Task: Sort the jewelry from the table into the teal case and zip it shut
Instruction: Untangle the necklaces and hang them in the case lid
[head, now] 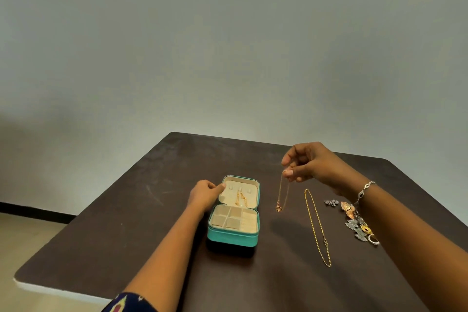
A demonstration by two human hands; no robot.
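Observation:
The teal case [231,237] lies open on the dark table [152,223], its cream lid flat at the far side with a gold chain [240,199] hanging on the lid's hooks. My left hand [203,194] grips the lid's left edge. To the right of the case, my right hand [307,163] pinches a thin gold necklace [282,192] that hangs above the table with a small pendant at its lowest point. A longer gold chain [317,227] lies stretched out on the table further right.
A cluster of silver and gold pieces, with brooches [355,225] and a ring [374,238], lies at the right, partly under my right forearm. A silver bracelet [366,189] sits on my right wrist. The table's far edge meets a plain wall.

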